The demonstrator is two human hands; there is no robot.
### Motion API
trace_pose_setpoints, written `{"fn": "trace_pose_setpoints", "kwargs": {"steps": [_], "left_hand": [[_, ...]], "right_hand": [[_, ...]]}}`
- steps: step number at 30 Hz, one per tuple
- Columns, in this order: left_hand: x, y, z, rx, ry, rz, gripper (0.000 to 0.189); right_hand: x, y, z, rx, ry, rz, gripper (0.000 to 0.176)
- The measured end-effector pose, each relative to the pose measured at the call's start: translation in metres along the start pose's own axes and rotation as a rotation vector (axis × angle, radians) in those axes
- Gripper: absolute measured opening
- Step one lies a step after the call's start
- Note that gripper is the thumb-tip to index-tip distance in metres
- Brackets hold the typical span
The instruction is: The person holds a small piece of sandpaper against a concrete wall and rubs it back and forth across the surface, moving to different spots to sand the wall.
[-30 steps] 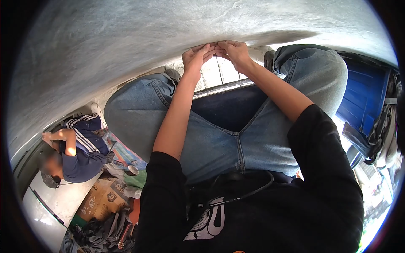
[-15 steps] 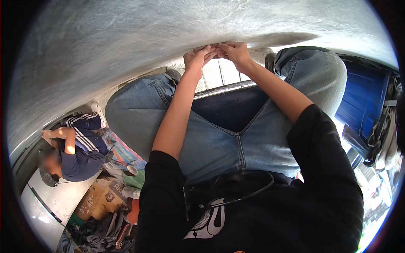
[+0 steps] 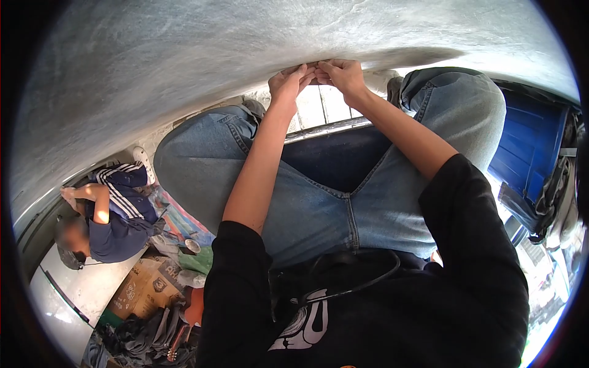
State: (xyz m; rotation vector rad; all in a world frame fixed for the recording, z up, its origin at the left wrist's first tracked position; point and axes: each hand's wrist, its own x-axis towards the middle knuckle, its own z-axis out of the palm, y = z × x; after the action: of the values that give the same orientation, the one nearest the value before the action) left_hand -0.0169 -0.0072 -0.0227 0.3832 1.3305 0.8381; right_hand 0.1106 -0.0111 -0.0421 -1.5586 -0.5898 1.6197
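A large, curved grey panel [image 3: 202, 61] with a scuffed, matte surface spans the top of the head view. Both hands meet at its lower edge, in front of my bent knees. My left hand [image 3: 287, 84] is closed there, thumb up and fingers curled toward the other hand. Close beside it, my right hand [image 3: 341, 78] is closed too, thumb and fingers pinched at the same edge. The fingertips of the two hands nearly touch. Whatever lies between them is too small or hidden to make out.
At the left, another person [image 3: 119, 233] crouches with hands raised at the panel's far end. A cardboard box [image 3: 146, 287] and dark cloths [image 3: 147, 331] lie below. A blue plastic object [image 3: 527, 147] stands at right. Pale tiles [image 3: 322, 107] show beneath my hands.
Both hands stay at the panel's edge with almost the same grip. My left forearm has shifted very slightly to the right.
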Motion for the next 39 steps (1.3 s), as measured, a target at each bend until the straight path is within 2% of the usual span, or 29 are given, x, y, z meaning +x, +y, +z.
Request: {"fn": "trace_pose_setpoints", "kwargs": {"steps": [8,11,23,39], "left_hand": [[0.0,0.001,0.001,0.09,0.071,-0.032,0.019],[-0.001,0.004,0.002,0.053,0.078,-0.042,0.017],[0.002,0.002,0.001,0.095,0.072,-0.041,0.016],[-0.005,0.011,0.005,-0.102,0.031,-0.01,0.022]], "right_hand": [[0.0,0.0,0.004,-0.075,0.034,0.01,0.017],[-0.002,-0.002,0.003,-0.104,0.065,-0.064,0.019],[0.009,0.01,-0.002,-0.045,-0.016,-0.02,0.017],[-0.001,-0.005,0.0,-0.097,0.009,-0.05,0.016]]}}
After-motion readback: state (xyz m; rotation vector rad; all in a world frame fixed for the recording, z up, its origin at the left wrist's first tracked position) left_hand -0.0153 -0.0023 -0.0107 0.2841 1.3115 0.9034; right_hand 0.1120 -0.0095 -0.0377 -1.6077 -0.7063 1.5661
